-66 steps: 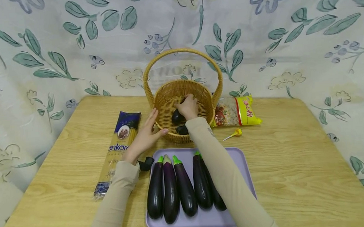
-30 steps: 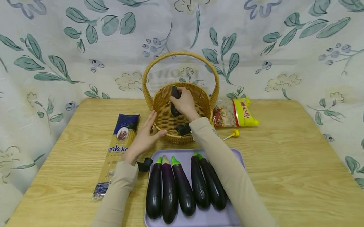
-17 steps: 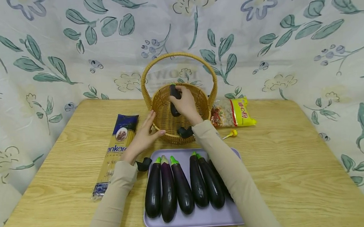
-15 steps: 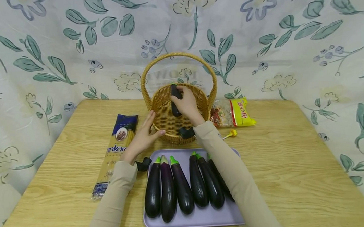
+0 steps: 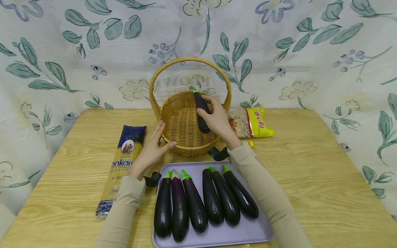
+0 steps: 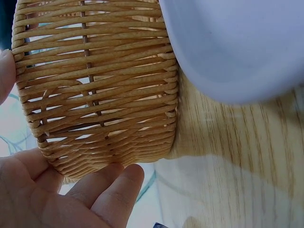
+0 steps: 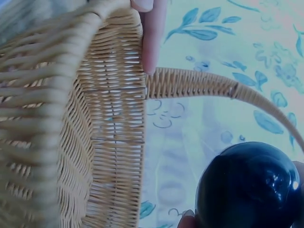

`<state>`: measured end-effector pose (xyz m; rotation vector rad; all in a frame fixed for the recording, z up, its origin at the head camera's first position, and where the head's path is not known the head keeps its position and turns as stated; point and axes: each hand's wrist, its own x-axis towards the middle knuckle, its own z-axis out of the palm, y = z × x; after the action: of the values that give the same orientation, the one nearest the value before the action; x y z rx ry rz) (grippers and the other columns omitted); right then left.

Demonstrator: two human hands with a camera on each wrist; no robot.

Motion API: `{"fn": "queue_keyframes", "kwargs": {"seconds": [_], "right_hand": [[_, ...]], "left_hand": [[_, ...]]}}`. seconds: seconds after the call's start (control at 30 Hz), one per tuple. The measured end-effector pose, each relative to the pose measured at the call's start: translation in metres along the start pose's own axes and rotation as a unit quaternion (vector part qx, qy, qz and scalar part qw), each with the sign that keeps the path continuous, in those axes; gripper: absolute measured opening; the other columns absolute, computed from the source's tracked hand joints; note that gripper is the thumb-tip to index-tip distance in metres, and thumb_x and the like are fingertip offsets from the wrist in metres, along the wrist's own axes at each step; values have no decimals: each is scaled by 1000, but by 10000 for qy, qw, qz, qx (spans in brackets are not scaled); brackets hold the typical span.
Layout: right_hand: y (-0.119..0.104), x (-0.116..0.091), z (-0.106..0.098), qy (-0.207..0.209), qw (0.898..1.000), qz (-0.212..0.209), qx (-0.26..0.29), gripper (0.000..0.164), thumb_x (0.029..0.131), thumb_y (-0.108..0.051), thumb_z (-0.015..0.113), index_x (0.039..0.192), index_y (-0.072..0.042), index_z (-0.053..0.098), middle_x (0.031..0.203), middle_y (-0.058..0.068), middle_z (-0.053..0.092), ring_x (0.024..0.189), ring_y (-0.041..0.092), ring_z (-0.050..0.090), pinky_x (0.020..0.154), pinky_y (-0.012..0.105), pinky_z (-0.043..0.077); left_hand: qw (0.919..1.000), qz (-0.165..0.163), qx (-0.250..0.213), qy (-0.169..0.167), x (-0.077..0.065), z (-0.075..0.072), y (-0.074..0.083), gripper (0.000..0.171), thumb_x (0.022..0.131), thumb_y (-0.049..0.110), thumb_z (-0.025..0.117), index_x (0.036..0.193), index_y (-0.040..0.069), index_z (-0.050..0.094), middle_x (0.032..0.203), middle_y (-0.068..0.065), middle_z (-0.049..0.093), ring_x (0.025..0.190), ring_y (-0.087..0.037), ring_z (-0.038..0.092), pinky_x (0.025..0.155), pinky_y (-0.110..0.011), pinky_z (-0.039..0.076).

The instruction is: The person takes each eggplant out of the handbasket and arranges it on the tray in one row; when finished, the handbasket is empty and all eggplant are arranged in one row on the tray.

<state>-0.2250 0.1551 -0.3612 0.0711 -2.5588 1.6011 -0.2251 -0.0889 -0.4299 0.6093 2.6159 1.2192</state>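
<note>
My right hand [image 5: 217,119] grips an eggplant [image 5: 203,124] by its upper part, green stem up, above the right side of the wicker basket [image 5: 188,151]. The round end of this eggplant [image 7: 247,185] shows large in the right wrist view, beside the basket's rim. With straight, spread fingers, my left hand [image 5: 151,150] rests against the basket's left front side. In the left wrist view its fingers [image 6: 116,197] lie along the woven wall [image 6: 99,90]. The basket's visible floor is bare.
A lilac tray [image 5: 241,237] in front of the basket bears several eggplants [image 5: 179,211] in two groups. A spaghetti pack [image 5: 121,169] lies left. Right of the basket are a yellow-ended food bag [image 5: 252,122] and a partly hidden lollipop [image 5: 251,144]. A floral cloth [image 5: 266,60] hangs behind.
My right hand has drawn the eggplant up from inside the basket and moved it to the right. The left hand has kept its place at the basket.
</note>
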Motion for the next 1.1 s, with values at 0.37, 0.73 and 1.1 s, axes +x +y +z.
{"fn": "queue_keyframes", "kwargs": {"seconds": [0.37,0.73,1.1], "right_hand": [[20,-40,-21,-156,9997,-162,-112,50,98,-24,55,145,-19,43,145,9,44,98,28,58,73,33,50],[37,-72,-37,-44,9993,-311,-204,49,97,-18,56,144,-12,44,139,15,49,104,35,59,81,39,53],[57,-117,-70,9,9983,145,-573,53,97,-18,57,146,-13,40,147,15,43,106,37,59,72,33,54]], "left_hand": [[9999,79,-150,-17,-2,-2,-5,89,96,44,58,157,16,-1,165,-1,-10,150,-37,8,115,-55,29],[9998,52,-180,-63,-2,-3,-4,90,96,42,58,157,10,-1,164,-3,-11,151,-37,3,116,-57,26],[9999,78,-54,-79,1,-1,1,90,96,42,57,157,10,0,164,-3,-11,150,-39,5,115,-57,27]]}}
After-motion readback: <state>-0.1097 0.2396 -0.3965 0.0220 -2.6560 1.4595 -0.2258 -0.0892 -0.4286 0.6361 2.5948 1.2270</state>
